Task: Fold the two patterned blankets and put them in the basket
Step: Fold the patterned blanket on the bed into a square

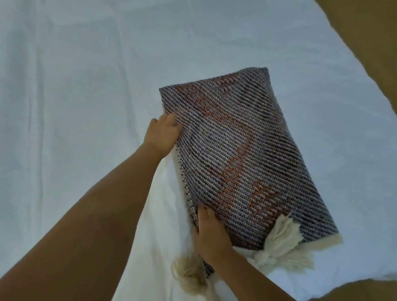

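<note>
Both bare forearms reach forward. The left forearm (93,214) runs long and nearly straight from the lower left; the right forearm (261,285) comes in short from the bottom edge. The left grip (162,133) lies farther out, the right grip (210,233) nearer the body. Each clasps one edge of the folded blue-and-red woven blanket (243,157), thumb on top and fingers hidden beneath it.

blanket (243,157): folded into a chunky rectangle, blue-grey weave with orangey-red patches, lying slanted on the bed sheet (80,98)
tassels (281,234): cream and fluffy, at the near end
left hand (162,134): at the blanket's left edge, far end, thumb on top, fingers tucked underneath
right hand (210,233): same deal at the near left corner
bed sheet: white, kinda wrinkly
floor (370,55): tan, off right
</note>
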